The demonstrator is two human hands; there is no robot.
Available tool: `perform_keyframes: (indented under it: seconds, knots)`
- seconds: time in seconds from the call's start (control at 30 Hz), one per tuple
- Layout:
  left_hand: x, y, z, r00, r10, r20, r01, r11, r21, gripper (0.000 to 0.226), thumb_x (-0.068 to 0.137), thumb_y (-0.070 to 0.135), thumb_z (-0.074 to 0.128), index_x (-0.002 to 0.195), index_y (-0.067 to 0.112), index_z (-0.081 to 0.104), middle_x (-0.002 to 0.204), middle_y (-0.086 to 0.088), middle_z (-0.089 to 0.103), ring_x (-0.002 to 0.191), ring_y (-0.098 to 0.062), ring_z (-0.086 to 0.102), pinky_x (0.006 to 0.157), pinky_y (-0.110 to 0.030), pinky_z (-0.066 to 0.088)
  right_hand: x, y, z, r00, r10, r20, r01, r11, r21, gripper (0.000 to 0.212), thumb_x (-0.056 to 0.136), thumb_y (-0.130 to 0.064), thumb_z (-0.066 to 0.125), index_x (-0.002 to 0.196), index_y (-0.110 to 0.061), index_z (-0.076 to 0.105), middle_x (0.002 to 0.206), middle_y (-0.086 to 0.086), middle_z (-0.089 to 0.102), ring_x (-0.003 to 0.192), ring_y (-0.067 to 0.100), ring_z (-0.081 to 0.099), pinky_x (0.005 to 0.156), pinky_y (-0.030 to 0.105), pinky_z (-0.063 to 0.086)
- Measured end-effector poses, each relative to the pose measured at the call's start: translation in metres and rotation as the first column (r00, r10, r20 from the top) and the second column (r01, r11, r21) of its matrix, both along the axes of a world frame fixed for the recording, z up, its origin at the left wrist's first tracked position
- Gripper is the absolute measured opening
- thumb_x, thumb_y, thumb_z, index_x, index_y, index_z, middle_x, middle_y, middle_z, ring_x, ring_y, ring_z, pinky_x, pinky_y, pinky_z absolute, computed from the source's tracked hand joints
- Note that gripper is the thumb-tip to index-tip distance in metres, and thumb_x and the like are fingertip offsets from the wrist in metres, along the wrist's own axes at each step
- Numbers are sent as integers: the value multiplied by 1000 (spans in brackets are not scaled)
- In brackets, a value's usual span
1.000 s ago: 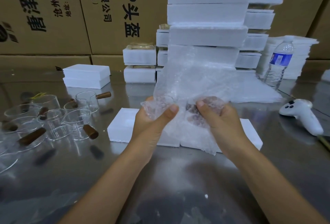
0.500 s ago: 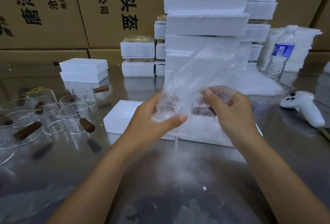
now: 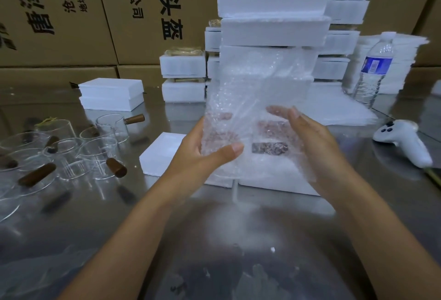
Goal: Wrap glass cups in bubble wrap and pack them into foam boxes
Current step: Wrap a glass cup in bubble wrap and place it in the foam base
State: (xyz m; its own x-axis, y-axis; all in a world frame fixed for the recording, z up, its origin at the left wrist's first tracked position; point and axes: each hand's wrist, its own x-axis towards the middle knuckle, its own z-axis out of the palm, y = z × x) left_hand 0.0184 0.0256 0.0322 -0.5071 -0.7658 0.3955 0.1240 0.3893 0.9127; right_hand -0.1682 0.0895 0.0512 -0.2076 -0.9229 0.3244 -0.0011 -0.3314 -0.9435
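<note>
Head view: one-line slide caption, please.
Both hands, left hand and right hand, spread bubble wrap above foam box.

— What is the bubble wrap (image 3: 260, 99) like?
— A clear, crinkled sheet held upright at the centre of the frame, over two low white foam boxes (image 3: 167, 154) lying side by side on the table.
— And the glass cups (image 3: 95, 156)?
— Clustered at the left edge, clear with brown wooden handles, bare and close together. More foam boxes stand in a tall stack (image 3: 272, 3) at upper centre.

Dim, cool light; the steel tabletop (image 3: 214, 240) shows soft glare and smeared reflections. Frame edges bow outward, slightly blurred.
</note>
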Motion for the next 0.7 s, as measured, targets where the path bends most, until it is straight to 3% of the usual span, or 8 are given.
perform_keyframes:
  seconds: [0.07, 0.13, 0.27, 0.33, 0.43, 0.53, 0.6, 0.7]
  knots:
    - [-1, -4, -1, 998, 43, -43, -41, 999, 34, 59, 59, 57, 75, 113, 50, 54, 115, 22, 66, 109, -1, 61, 94, -28, 48, 0, 0, -1, 999, -8, 45, 7, 1000, 28, 37, 66, -57, 67, 96, -36, 71, 109, -4, 71, 109, 10, 63, 91, 32, 48]
    - [-1, -6, -1, 993, 67, -94, -62, 997, 55, 63, 59, 58, 75, 116, 48, 53, 116, 20, 66, 110, -3, 61, 95, -32, 47, -1, 0, -4, 995, -95, 27, 94, 994, 56, 31, 67, -49, 75, 93, -33, 71, 98, -10, 73, 102, 5, 64, 94, 34, 45]
    - [-2, -5, -1, 985, 55, -162, -38, 994, 106, 79, 47, 69, 80, 118, 45, 54, 115, 17, 67, 107, -6, 64, 81, -23, 53, 2, -2, -9, 984, -178, -7, 178, 984, 26, 6, 81, -30, 68, 78, -25, 70, 78, -11, 71, 80, 2, 65, 78, 22, 45]
    - [-2, -5, -2, 988, 29, -152, -11, 993, 118, 80, 43, 71, 80, 115, 46, 56, 116, 16, 67, 109, -7, 63, 83, -23, 53, 3, -3, -10, 979, -205, -5, 205, 979, 7, 7, 84, -25, 66, 78, -22, 70, 75, -10, 71, 77, 3, 66, 76, 18, 45]
    - [-2, -1, -1, 993, -28, -116, 40, 994, 106, 59, 53, 56, 81, 108, 48, 61, 112, 14, 69, 107, -5, 64, 80, -16, 52, 4, -2, -9, 969, -249, 0, 249, 968, -34, 9, 85, -21, 66, 76, -21, 69, 67, -12, 70, 68, -2, 64, 64, 8, 46]
    - [-4, 2, -1, 993, -76, -88, 84, 992, 89, 58, 60, 42, 77, 115, 37, 59, 113, 7, 70, 107, -11, 65, 82, -20, 52, 6, -1, -6, 956, -291, -31, 288, 955, -70, 17, 83, -20, 68, 67, -25, 72, 66, -13, 69, 66, -4, 62, 65, 6, 45]
    - [-5, 5, 0, 992, -94, -81, 100, 992, 77, 60, 60, 39, 78, 116, 37, 58, 113, 6, 70, 106, -11, 66, 80, -21, 53, 7, -1, -6, 939, -338, -65, 330, 938, -103, 16, 81, -18, 70, 67, -25, 73, 69, -8, 70, 69, 0, 62, 69, 12, 49]
    - [-9, 10, 0, 991, -121, -64, 125, 990, 63, 64, 60, 36, 80, 119, 37, 56, 111, 8, 70, 101, -11, 67, 74, -20, 54, 9, 2, -6, 909, -402, -108, 387, 912, -133, 6, 77, -18, 74, 77, -18, 68, 81, 11, 68, 74, 15, 60, 68, 33, 57]
